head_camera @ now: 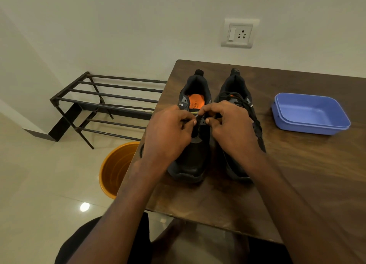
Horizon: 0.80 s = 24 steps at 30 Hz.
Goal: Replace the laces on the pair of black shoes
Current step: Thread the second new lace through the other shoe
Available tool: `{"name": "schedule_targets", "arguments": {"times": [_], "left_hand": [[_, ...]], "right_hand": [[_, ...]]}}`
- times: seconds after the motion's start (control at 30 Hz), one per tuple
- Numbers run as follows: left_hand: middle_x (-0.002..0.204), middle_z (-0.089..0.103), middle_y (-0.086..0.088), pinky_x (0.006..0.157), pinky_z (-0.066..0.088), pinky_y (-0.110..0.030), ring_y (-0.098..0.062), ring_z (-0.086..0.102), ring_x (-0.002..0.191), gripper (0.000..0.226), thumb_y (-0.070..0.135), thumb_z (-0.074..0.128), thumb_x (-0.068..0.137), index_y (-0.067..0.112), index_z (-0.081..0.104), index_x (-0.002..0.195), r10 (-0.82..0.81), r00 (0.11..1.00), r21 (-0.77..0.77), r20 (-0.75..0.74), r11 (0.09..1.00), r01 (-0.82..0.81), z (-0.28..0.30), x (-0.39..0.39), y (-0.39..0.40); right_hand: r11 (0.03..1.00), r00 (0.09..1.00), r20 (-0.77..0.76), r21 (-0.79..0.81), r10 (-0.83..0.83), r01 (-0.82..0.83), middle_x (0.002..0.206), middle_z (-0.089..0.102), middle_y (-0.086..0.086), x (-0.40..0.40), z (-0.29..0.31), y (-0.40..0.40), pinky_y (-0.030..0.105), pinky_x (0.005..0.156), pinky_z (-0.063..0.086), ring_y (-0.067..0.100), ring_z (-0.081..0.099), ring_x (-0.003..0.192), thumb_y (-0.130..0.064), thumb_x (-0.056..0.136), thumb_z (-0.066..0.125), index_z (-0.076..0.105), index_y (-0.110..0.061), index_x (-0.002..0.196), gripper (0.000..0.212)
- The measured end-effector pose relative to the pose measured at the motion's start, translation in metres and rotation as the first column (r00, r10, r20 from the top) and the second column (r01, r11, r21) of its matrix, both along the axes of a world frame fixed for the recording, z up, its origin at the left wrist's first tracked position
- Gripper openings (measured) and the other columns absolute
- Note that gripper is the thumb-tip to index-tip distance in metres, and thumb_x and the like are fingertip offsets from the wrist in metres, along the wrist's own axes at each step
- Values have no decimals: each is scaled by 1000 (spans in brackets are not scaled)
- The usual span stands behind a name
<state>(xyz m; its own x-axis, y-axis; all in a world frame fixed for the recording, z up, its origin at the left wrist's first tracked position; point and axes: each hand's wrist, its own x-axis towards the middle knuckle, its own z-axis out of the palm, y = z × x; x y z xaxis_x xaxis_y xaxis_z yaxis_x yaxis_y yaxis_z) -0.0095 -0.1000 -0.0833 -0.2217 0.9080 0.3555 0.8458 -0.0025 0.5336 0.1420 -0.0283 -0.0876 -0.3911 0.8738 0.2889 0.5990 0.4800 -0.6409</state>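
Observation:
Two black shoes stand side by side on the wooden table [297,174], toes toward me. The left shoe [193,160] shows an orange insole and has no lacing visible over its tongue. The right shoe [240,89] is laced with a black lace [255,123]. My left hand [168,133] pinches a thin lace tip over the left shoe's eyelets. My right hand [229,125] pinches at the same spot from the other side, fingers curled. The hands hide the middle of both shoes.
A blue plastic tub [311,113], empty, sits on the table's right side. On the floor left of the table are an orange bucket [116,168] and a black metal shoe rack [103,103]. A wall socket [239,34] is above the table.

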Motion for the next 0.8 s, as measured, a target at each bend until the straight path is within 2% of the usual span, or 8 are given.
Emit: {"name": "schedule_targets", "arguments": {"times": [0.1,0.2,0.37,0.47,0.53,0.6,0.67,0.8], "left_hand": [[102,68,5,80,57,-32,-7,61,88,17,28,67,99,23,76,113,26,999,1,38,1000,-26,-7,0,7],[99,64,5,80,58,-40,-11,62,87,16,27,68,99,24,76,112,27,993,-21,112,999,-25,-13,1,13],[95,59,6,80,53,-33,-9,56,86,14,20,67,99,23,78,107,-27,982,-79,185,996,42,-15,-4,20],[88,53,14,73,42,-18,-3,52,82,14,17,67,98,23,79,102,-46,981,-84,190,995,62,-13,-6,21],[88,55,17,73,39,-11,1,54,81,12,17,70,97,24,78,102,-10,979,-52,202,998,21,-13,-3,19],[97,62,12,78,48,-15,-3,59,85,13,21,73,94,25,76,106,37,978,-12,206,999,-35,-13,1,18],[100,63,8,76,52,-20,-5,60,85,10,26,76,92,25,75,102,83,977,-6,199,997,-83,-13,2,17],[95,56,7,70,45,-16,-6,54,82,6,27,73,94,21,75,92,54,987,-4,151,999,-54,-15,0,20]], "right_hand": [[1000,1000,12,4,-2,1,107,65,-5,-1,1,-2,43,93,55,14,60,103,-8,93,69,74,-31,111,30],[1000,1000,1,3,-8,8,107,65,-5,-2,2,-3,41,92,55,13,60,101,-7,93,69,75,-30,111,30],[1000,999,-29,-10,-20,19,106,67,-4,-1,2,-6,39,90,56,13,61,100,-4,91,71,76,-28,109,30],[999,999,-35,-19,-32,31,104,68,-5,-1,2,-4,41,90,56,13,62,99,-6,91,73,76,-29,107,29],[999,999,-40,-18,-35,34,104,68,-6,-2,2,-4,43,90,56,13,62,99,-7,90,73,75,-31,108,30],[999,998,-38,-19,-40,39,104,68,-7,-4,2,-5,44,90,56,13,63,99,-7,90,74,75,-33,109,32],[999,998,-33,-9,-49,49,104,68,-7,-5,2,-6,44,89,56,13,63,99,-6,89,74,75,-33,108,33],[998,998,-36,-9,-56,56,108,68,-6,-4,1,-7,41,91,56,12,62,101,-6,89,74,75,-31,110,33]]}}
